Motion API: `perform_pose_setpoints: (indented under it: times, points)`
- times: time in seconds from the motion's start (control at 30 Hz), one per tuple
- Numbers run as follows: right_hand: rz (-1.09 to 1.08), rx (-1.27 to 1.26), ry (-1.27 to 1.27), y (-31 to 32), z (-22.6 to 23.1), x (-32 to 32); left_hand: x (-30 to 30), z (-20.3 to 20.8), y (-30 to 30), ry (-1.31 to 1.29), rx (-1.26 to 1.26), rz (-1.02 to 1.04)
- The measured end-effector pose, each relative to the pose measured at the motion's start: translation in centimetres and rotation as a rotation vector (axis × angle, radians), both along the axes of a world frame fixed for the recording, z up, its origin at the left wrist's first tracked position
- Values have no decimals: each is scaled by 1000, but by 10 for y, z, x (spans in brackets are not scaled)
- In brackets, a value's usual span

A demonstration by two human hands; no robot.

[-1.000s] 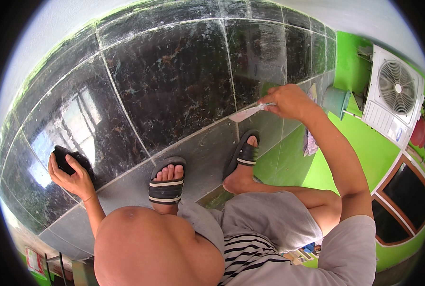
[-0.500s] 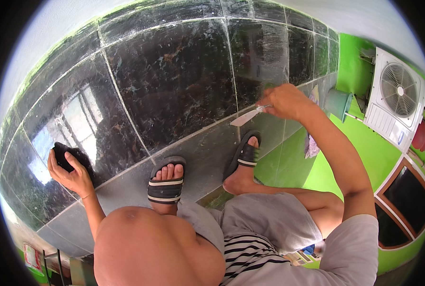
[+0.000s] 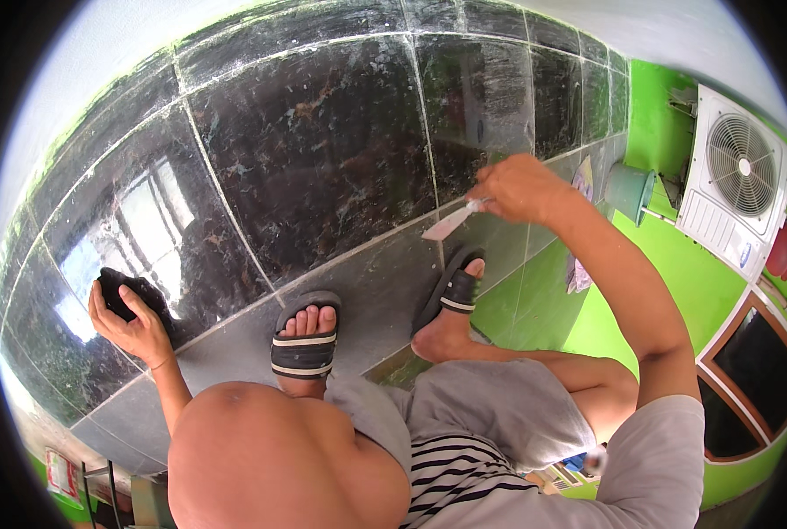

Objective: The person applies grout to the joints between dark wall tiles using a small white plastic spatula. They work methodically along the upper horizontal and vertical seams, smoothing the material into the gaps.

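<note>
Right hand (image 3: 518, 187) raised against dark glossy wall tiles (image 3: 323, 150), fingers closed round the handle of a small scraper (image 3: 451, 223), its pale blade angled down-left beside a white grout line (image 3: 428, 167). Left hand (image 3: 131, 324) well apart at lower left, fingers curled over a black pad (image 3: 122, 289) pressed flat on the tiles. Below, two feet in black slide sandals (image 3: 304, 346) on grey floor tiles (image 3: 384, 291). At right, green wall, green bucket (image 3: 630, 189), contents unseen, and white air-conditioner unit (image 3: 735, 181).

Bright daylight, white glare on glossy black tiles (image 3: 323, 159), fisheye-bent edges
</note>
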State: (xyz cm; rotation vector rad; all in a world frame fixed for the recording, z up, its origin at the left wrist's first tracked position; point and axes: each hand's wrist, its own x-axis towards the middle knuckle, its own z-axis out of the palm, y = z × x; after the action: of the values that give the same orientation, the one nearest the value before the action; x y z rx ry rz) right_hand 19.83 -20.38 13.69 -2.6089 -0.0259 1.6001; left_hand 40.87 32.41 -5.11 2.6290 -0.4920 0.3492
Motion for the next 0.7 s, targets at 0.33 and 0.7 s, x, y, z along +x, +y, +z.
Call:
perform_pose_setpoints:
  times: [0.33,0.7]
  points:
    - [17,50,-29,-4,-3,0,-3,0,-1,41,14,21]
    - [-66,177,-157,-14,-16,-96,5,-15,8,-59,152,-14]
